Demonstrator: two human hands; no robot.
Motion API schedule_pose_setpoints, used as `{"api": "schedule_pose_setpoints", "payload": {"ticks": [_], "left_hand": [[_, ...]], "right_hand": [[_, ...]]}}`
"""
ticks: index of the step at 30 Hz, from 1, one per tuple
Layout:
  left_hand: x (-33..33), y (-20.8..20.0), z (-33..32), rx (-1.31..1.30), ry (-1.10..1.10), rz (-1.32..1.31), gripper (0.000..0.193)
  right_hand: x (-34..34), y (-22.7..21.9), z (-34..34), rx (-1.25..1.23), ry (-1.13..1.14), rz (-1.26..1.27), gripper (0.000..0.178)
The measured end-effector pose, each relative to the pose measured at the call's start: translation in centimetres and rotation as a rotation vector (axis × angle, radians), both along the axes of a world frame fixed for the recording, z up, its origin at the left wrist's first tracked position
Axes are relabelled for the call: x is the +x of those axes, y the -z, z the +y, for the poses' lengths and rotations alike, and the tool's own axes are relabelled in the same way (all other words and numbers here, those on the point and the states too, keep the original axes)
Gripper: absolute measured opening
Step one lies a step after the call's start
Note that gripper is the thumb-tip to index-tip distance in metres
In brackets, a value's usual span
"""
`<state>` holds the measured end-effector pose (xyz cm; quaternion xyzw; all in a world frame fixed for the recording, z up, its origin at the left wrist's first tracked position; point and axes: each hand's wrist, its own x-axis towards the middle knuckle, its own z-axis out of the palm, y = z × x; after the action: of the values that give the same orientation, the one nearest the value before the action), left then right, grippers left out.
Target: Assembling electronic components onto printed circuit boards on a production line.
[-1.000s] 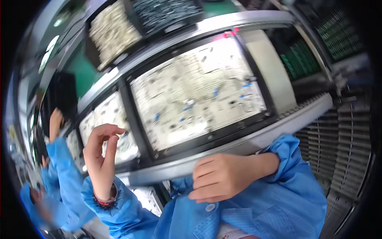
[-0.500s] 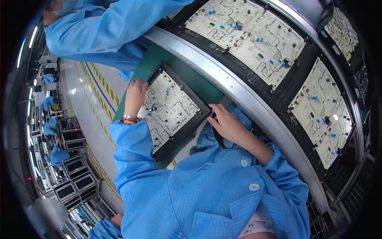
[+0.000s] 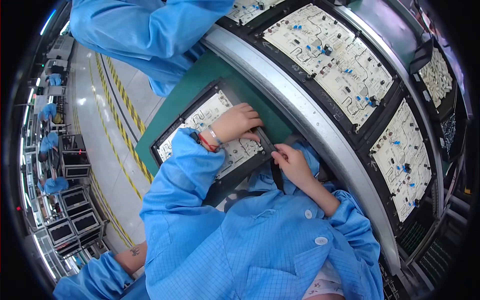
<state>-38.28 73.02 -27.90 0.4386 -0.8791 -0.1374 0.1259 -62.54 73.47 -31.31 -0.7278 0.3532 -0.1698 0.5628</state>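
Note:
A pale circuit board (image 3: 241, 156) with small parts sits in a black carrier frame (image 3: 231, 176) on a green tabletop (image 3: 216, 68) in front of me. My left hand (image 3: 237, 123) reaches across the board, its fingers bent over the carrier's right edge and the thumb tucked below them. At the carrier's near right corner, my right hand (image 3: 293, 163) pinches the rim between thumb and fingers. My left sleeve covers the middle and near left of the board.
Right of the table runs a curved metal rail (image 3: 295, 107). Beyond it, more boards (image 3: 330, 62) lie in black carriers, and a bin of pale parts (image 3: 436, 79) stands far right. A co-worker's blue sleeve (image 3: 145, 35) crosses the upper left; another person's forearm (image 3: 131, 257) shows lower left.
My left hand has moved from the carrier's left side across the board to its right edge. My right hand has closed on the corner. The whole view has shifted slightly.

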Motion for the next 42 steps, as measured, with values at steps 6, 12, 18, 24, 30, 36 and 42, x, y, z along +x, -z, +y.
{"api": "schedule_pose_setpoints", "payload": {"ticks": [6, 12, 18, 24, 30, 36, 42], "left_hand": [[-0.2, -7.1, 0.5, -0.111, 0.131, -0.285, 0.034], [0.8, -16.4, 2.1, -0.467, 0.177, -0.143, 0.044], [1.3, -21.6, 3.3, -0.712, -0.224, 0.142, 0.042], [-2.3, -25.0, 0.2, -0.728, -0.055, 0.61, 0.032], [0.3, -26.3, -6.9, -0.693, -0.604, 0.75, 0.037], [-8.2, -26.1, -11.3, 0.135, -0.65, 0.879, 0.036], [-23.9, -21.8, -9.7, 0.772, -0.309, 0.733, 0.036]], "right_hand": [[-1.4, -4.4, -0.1, 0.27, -0.015, -0.214, 0.027], [-4.2, -4.0, -0.4, 0.272, -0.031, -0.275, 0.023], [-5.8, -3.2, 0.2, 0.218, -0.008, -0.325, 0.021], [-7.8, -1.7, 1.2, -0.115, -0.071, -0.434, 0.034], [-12.3, -6.4, 4.3, -0.067, 0.102, -0.536, 0.039], [-22.1, -16.5, 6.6, 0.076, 0.872, -0.777, 0.04], [-34.8, -16.8, 6.7, 0.03, 1.382, -0.409, 0.031]]}}
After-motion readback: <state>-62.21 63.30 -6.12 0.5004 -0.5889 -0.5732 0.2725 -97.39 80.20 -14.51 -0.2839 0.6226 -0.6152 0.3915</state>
